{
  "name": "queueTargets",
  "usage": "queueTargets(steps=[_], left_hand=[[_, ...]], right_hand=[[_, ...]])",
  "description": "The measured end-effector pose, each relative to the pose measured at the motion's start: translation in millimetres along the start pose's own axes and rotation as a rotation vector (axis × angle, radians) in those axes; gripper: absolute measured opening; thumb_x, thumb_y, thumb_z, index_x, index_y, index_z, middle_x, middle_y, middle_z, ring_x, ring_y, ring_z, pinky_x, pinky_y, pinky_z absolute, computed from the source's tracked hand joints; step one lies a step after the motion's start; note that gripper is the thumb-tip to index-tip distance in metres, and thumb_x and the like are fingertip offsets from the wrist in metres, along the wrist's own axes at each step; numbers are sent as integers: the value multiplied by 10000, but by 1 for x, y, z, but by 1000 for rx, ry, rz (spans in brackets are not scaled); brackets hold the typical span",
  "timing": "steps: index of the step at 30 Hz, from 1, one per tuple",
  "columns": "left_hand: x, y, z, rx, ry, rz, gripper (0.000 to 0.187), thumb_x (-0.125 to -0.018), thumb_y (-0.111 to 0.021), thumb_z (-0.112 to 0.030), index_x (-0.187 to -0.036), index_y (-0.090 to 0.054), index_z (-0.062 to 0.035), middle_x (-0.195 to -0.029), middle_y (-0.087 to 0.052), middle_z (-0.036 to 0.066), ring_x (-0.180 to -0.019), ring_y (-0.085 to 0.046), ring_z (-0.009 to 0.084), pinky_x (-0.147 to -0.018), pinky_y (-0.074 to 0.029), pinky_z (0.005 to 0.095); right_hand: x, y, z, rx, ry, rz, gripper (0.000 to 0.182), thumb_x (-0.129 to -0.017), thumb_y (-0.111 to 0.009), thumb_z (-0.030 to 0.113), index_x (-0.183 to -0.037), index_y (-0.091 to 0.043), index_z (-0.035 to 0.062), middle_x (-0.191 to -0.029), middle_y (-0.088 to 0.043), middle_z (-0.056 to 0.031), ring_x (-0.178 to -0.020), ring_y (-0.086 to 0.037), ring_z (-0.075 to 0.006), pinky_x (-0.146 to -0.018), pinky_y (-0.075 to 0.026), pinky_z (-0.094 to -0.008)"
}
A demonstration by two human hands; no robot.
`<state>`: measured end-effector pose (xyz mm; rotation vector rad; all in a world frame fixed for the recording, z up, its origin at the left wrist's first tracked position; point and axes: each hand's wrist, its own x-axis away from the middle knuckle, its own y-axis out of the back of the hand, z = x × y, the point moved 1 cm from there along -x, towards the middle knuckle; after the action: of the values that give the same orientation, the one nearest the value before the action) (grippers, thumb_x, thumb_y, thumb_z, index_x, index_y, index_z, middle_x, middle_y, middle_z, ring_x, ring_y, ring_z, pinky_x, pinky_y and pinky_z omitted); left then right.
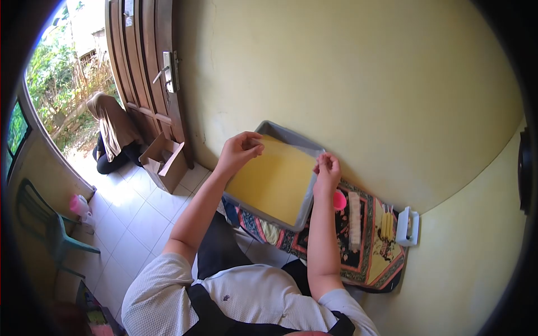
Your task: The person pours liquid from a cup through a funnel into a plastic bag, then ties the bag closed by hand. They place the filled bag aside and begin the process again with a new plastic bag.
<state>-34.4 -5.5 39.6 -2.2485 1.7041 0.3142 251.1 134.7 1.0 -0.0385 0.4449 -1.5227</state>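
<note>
A grey rectangular tray point(288, 133) with a flat yellow layer point(269, 182) inside sits in front of me, close to the wall. Over its far part stretches a thin see-through sheet point(294, 148), its edge running from one hand to the other. My left hand point(242, 152) pinches that edge at the tray's far left, thumb against curled fingers. At the right rim, my right hand point(327, 172) has its fingertips closed on the sheet's other corner. Beyond the right forearm, a pink cup point(339, 200) stands on a patterned cloth point(367, 269).
On the cloth lie a long pale strip point(354, 221) and several yellow sticks point(387, 225), beside a white container point(407, 227). To the left are a cardboard box point(163, 165), a seated person point(115, 134) by the open door point(143, 73), and a green chair point(53, 235).
</note>
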Motion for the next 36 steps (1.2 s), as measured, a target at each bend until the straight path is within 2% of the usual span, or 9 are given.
queueTargets(steps=[8, 14, 17, 20, 24, 27, 30, 33, 36], left_hand=[[-39, -16, 6, 77, -14, -49, 366, -1035, -858, -165, -1316, -715, 21, -1030, -760, 24, -914, -716, 93, -831, -583, 259], [-23, -24, 12, 49, -21, -62, 370, -1016, -875, -148, -1310, -720, 15, -1059, -773, 24, -958, -735, 94, -865, -602, 262], [-17, -34, -7, -92, -18, -38, 365, -1004, -883, -134, -1293, -723, 20, -1061, -775, 28, -982, -745, 90, -878, -613, 263], [-16, -46, -19, -252, -85, -35, 346, -1006, -874, -144, -1270, -733, 31, -1015, -800, 48, -919, -753, 87, -835, -618, 270], [-27, -57, -7, -82, -110, 59, 325, -1019, -856, -154, -1255, -732, 33, -993, -802, 48, -881, -751, 91, -808, -614, 271], [-38, -56, 1, 60, -59, 186, 313, -1035, -849, -144, -1270, -702, 1, -1060, -770, 25, -973, -729, 79, -877, -597, 264], [-38, -58, 8, 331, -41, 237, 301, -1053, -827, -132, -1290, -679, -22, -1063, -759, 16, -991, -718, 86, -897, -581, 270], [-33, -54, 10, 426, -26, 226, 300, -1056, -824, -130, -1297, -674, -34, -1072, -755, 11, -1023, -723, 103, -939, -585, 288], [-28, -56, 14, 478, -121, 202, 264, -1065, -812, -122, -1275, -682, -33, -1110, -752, 13, -1060, -716, 104, -973, -588, 304]], right_hand=[[32, 38, -11, 149, 12, 45, 364, -1071, -776, 72, -1398, -624, 27, -1059, -741, -19, -853, -660, -104, -759, -559, -269], [61, 45, -6, 438, 171, 119, 474, -1027, -806, 58, -1459, -614, 22, -1262, -725, -83, -1104, -665, -154, -923, -557, -303], [74, 17, 31, 788, 564, 91, 472, -976, -838, 62, -1413, -663, 36, -1336, -701, -114, -1216, -648, -243, -1029, -538, -394], [80, -11, 58, 811, 756, 268, 444, -923, -860, 68, -1338, -707, 38, -1303, -703, -150, -1256, -624, -385, -1112, -489, -512], [72, -49, 81, 820, 804, 358, 363, -951, -849, 101, -1299, -748, 74, -1315, -697, -146, -1275, -620, -383, -1108, -495, -508], [53, -65, 82, 699, 754, 256, 333, -978, -845, 132, -1296, -760, 81, -1262, -745, -123, -1220, -665, -363, -1065, -524, -484], [40, -60, 67, 650, 411, 433, 340, -990, -854, 161, -1302, -760, 63, -1164, -791, -111, -1117, -720, -325, -984, -566, -442], [42, -59, 54, 594, 472, 427, 359, -1021, -848, 168, -1332, -735, 30, -1054, -801, -62, -997, -750, -198, -935, -572, -370], [45, -61, 50, 525, 406, 387, 350, -1022, -845, 156, -1331, -736, 31, -1085, -800, -68, -1019, -746, -175, -911, -574, -351]])
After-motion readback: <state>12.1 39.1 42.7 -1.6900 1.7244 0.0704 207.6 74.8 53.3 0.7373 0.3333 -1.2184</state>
